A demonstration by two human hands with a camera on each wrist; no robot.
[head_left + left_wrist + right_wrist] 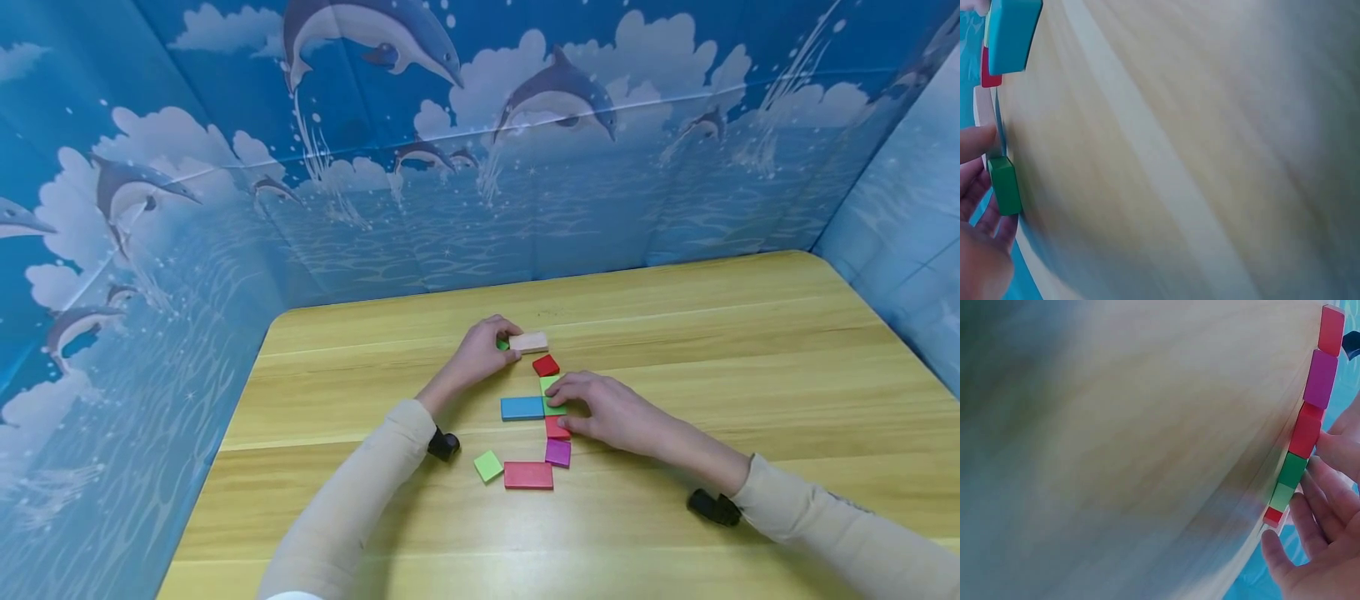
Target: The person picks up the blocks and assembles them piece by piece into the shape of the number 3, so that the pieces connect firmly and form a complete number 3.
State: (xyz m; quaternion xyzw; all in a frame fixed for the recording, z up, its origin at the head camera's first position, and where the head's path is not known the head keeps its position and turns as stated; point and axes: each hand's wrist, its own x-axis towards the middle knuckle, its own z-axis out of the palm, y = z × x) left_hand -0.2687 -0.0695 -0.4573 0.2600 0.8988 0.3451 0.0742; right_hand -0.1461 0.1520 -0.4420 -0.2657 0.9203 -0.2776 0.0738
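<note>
In the head view, my left hand (480, 350) pinches the left end of a pale wooden block (530, 342) between thumb and fingers. A green block (1005, 186) sits beside that hand's fingers in the left wrist view, mostly covered in the head view. My right hand (611, 408) rests beside a column of blocks, its fingers gently bent over two light green blocks (550, 383). Its thumb touches a red block (556, 427) below them. A tilted dark red block (546, 365) lies between the pale block and the light green ones.
A blue block (522, 408) extends left from the column. Below the column's red block are a purple block (558, 452), a wide red block (528, 476) and a turned light green block (488, 467). The wooden table (360, 367) meets a dolphin-print curtain (480, 225) at the back.
</note>
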